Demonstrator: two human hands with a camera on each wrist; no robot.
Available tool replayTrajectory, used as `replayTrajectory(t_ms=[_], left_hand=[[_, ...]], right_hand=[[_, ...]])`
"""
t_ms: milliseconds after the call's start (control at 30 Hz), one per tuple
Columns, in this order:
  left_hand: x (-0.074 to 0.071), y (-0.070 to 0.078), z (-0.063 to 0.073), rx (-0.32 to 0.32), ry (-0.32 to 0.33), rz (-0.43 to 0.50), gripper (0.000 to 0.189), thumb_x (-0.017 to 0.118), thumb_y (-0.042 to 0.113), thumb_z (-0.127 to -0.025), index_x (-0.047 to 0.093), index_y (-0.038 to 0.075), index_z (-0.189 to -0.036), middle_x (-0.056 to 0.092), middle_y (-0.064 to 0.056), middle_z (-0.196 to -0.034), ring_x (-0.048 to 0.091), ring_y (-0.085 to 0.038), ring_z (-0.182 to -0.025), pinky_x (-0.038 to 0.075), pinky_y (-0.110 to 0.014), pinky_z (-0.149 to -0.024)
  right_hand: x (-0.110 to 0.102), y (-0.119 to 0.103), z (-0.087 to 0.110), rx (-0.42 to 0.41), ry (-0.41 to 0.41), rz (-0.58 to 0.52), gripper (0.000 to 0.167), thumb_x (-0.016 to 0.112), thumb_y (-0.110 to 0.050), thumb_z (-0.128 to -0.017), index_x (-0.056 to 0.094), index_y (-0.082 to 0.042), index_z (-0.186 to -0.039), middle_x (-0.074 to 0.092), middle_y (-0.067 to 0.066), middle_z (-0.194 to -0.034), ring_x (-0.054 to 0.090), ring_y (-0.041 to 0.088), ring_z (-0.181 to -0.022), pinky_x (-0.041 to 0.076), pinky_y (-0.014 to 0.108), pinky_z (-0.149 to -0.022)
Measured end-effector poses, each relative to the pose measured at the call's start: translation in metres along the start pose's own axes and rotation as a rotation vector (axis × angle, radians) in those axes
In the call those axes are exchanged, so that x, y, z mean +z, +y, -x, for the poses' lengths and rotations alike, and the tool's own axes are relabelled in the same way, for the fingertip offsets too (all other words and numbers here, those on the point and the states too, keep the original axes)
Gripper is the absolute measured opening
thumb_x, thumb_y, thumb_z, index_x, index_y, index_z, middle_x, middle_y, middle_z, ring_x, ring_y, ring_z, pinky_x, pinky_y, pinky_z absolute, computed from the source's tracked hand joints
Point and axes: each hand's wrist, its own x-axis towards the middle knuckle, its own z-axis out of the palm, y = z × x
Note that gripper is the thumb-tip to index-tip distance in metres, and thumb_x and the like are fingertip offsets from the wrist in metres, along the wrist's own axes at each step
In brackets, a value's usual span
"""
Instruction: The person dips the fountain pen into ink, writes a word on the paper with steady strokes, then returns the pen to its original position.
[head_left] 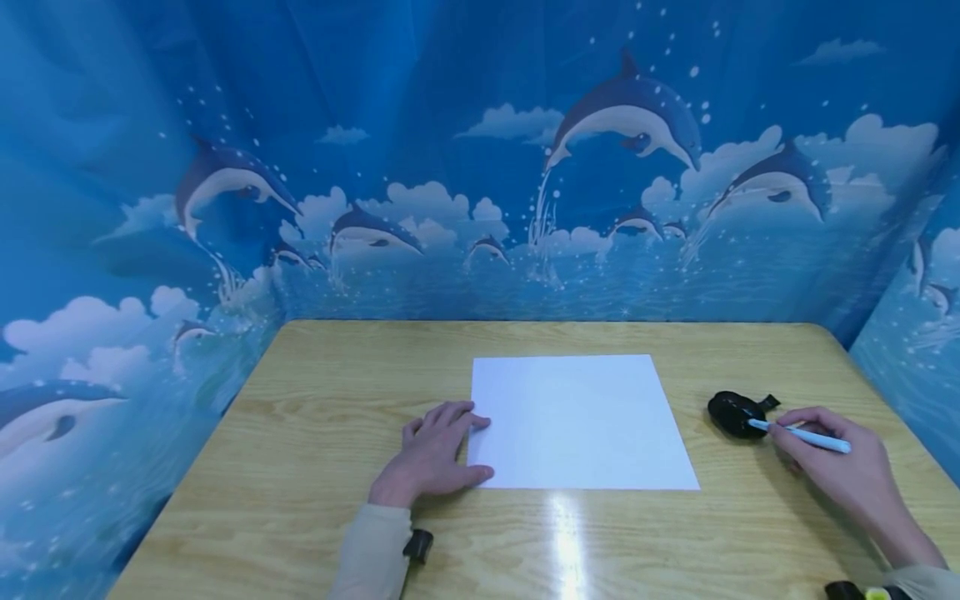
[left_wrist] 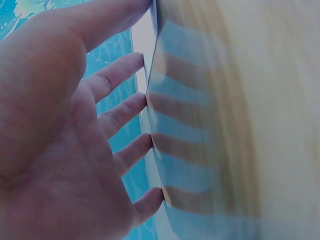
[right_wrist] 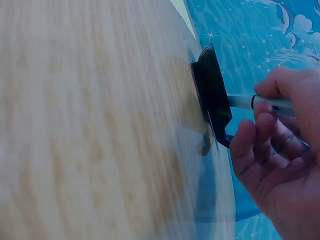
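A white sheet of paper (head_left: 577, 425) lies flat on the wooden table. My left hand (head_left: 438, 454) rests at the sheet's left edge, thumb and fingertips on the paper. In the left wrist view the fingers of that hand (left_wrist: 65, 135) are spread and fairly straight. Off to the right, my right hand (head_left: 855, 467) pinches a light blue pen (head_left: 817, 438) between thumb and fingers. The pen's front end meets a black rounded object (head_left: 733, 414) with a small tab; whether it is inserted there, I cannot tell. The right wrist view shows this black object (right_wrist: 214, 90) side-on, low on the tabletop.
The wooden table (head_left: 337, 375) has a glossy surface with a light reflection near its front. A blue curtain (head_left: 450, 125) printed with dolphins and clouds hangs behind the table and along both sides. Dark straps sit at both wrists.
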Motion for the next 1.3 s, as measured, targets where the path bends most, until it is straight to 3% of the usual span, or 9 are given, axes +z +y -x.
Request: replayTrajectory(t_ms=[167, 467, 733, 1033, 1300], left_hand=[[-0.001, 0.000, 0.000, -0.003, -0.009, 0.005, 0.066, 0.076, 0.050, -0.086, 0.056, 0.026, -0.144, 0.038, -0.005, -0.164, 0.029, -0.040, -0.153, 0.022, -0.074, -0.116], [0.000, 0.000, 0.000, 0.002, -0.018, 0.007, 0.066, 0.076, 0.050, -0.086, 0.056, 0.026, -0.144, 0.037, -0.004, -0.164, 0.029, -0.040, -0.153, 0.022, -0.074, -0.116], [0.001, 0.000, -0.001, 0.000, -0.020, 0.005, 0.067, 0.075, 0.051, -0.087, 0.055, 0.026, -0.145, 0.037, -0.004, -0.164, 0.029, -0.040, -0.153, 0.022, -0.074, -0.117], [0.000, -0.001, -0.001, 0.001, -0.019, 0.001, 0.067, 0.075, 0.052, -0.086, 0.055, 0.026, -0.145, 0.037, -0.004, -0.164, 0.029, -0.040, -0.153, 0.022, -0.073, -0.117], [-0.001, -0.001, -0.001, 0.001, -0.020, -0.014, 0.068, 0.075, 0.053, -0.086, 0.055, 0.026, -0.146, 0.037, -0.005, -0.164, 0.030, -0.040, -0.152, 0.023, -0.074, -0.117]], right_hand=[[-0.002, 0.001, -0.002, -0.009, -0.043, 0.059, 0.040, 0.069, -0.042, -0.096, 0.074, -0.008, -0.117, 0.061, -0.037, -0.080, 0.056, -0.006, -0.069, 0.046, 0.021, -0.056], [-0.001, -0.002, -0.004, -0.039, -0.055, 0.076, 0.046, 0.074, -0.049, -0.091, 0.072, -0.009, -0.112, 0.069, -0.020, -0.074, 0.060, 0.006, -0.062, 0.045, 0.023, -0.054], [0.001, -0.007, -0.007, -0.155, -0.005, 0.107, 0.030, 0.078, -0.036, -0.091, 0.073, -0.009, -0.104, 0.064, -0.028, -0.073, 0.053, 0.001, -0.060, 0.041, 0.024, -0.052], [0.002, -0.012, -0.009, -0.128, -0.040, 0.126, 0.027, 0.074, -0.037, -0.093, 0.076, -0.011, -0.103, 0.065, -0.030, -0.077, 0.056, -0.005, -0.066, 0.044, 0.021, -0.053], [0.004, -0.011, -0.008, -0.195, -0.012, 0.138, 0.019, 0.077, -0.030, -0.091, 0.076, -0.012, -0.098, 0.066, -0.025, -0.075, 0.054, -0.003, -0.063, 0.041, 0.021, -0.052]])
